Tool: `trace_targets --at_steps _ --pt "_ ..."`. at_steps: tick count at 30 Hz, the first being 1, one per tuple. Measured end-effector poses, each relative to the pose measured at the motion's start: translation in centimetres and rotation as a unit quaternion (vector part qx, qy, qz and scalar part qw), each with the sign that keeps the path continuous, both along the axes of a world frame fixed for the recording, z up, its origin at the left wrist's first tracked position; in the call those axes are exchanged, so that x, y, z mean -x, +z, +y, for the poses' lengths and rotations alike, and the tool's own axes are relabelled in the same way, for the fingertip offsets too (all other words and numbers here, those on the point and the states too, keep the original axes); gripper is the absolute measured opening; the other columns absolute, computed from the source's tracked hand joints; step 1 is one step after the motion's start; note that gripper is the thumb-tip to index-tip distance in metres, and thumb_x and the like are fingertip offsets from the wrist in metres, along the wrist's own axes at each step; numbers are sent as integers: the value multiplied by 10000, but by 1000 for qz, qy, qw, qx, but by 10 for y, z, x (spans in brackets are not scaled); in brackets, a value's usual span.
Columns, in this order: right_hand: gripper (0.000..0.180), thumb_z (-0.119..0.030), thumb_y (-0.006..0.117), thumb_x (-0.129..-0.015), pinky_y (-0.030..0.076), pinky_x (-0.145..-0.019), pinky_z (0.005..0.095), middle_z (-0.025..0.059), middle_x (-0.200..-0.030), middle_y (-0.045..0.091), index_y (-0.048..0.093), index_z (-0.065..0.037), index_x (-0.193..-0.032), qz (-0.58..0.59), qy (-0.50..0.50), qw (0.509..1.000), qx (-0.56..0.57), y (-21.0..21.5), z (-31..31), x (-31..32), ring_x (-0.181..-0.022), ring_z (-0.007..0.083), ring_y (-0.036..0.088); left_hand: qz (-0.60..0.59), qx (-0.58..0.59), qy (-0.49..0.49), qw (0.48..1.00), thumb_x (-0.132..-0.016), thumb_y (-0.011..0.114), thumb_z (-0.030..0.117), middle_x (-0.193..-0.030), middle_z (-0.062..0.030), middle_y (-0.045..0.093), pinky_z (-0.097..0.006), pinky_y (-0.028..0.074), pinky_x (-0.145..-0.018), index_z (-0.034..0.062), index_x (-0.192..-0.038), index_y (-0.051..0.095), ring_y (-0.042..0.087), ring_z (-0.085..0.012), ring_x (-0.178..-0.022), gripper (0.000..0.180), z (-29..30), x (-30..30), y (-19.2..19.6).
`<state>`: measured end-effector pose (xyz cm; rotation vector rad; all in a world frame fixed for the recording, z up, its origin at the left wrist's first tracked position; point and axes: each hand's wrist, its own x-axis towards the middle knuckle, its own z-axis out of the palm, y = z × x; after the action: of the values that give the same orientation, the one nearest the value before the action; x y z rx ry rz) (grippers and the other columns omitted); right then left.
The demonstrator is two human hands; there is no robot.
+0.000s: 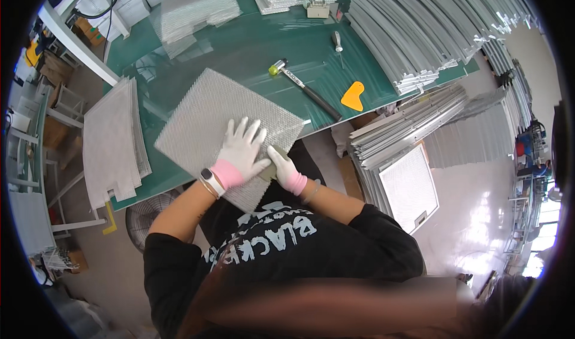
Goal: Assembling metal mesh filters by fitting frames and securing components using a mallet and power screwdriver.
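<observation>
A grey metal mesh panel [206,114] lies at an angle on the green table, its near corner reaching past the table edge toward my body. My left hand [241,150], in a white glove with a pink cuff, rests flat on the mesh with fingers spread. At the panel's right-hand near edge, my right hand [286,172] is closed around a small olive-grey block [271,170]. The glove partly hides that block, so its exact kind does not show. A hammer [308,90] with a yellow-green face lies just beyond the panel.
A yellow scraper [353,96] and a screwdriver [337,41] lie on the green table [251,45]. Metal frame strips [413,27] are piled at right. Mesh sheets [111,141] overhang the left edge; a beige block [318,9] sits at the back. A floor fan [144,222] stands below.
</observation>
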<state>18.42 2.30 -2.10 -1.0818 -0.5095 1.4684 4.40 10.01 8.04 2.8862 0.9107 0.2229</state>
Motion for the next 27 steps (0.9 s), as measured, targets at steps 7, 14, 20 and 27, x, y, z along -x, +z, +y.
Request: trace_targets --at_steps 7,14,20,27 --pt "391 -357 593 -871 543 -818 426 126 -1039 710 705 -44 -1075 -647 376 658 -87 9 29 -93 -926 281 692 64 -72 -97 991 -857 578 480 -1467 -203 385 -580 168 -1146 36 -1368 470 302 -414 -1383 686 70 22 7" --pt "229 -234 602 -832 525 -832 450 160 -1029 674 706 -88 -974 -824 247 504 79 -73 -1 -318 -972 364 647 -24 8 7 1000 -784 659 436 -1423 -219 415 -551 197 -1144 11 -1379 426 302 -416 -1375 768 36 42 -7" --pt "190 -264 651 -786 515 -783 454 148 -926 671 709 -107 -877 -814 341 464 79 -46 8 -305 -896 358 643 -19 54 2 998 -771 667 332 -1369 -167 485 -508 296 -1090 36 -1308 499 427 -346 -1277 636 29 38 28" --pt "173 -301 615 -857 544 -643 395 53 -843 656 688 -145 -874 -725 385 519 -238 100 -24 -116 -742 268 661 -224 509 -19 831 -886 614 178 -1258 -182 604 -386 465 -1000 18 -1299 544 582 -310 -1164 448 -82 17 -71"
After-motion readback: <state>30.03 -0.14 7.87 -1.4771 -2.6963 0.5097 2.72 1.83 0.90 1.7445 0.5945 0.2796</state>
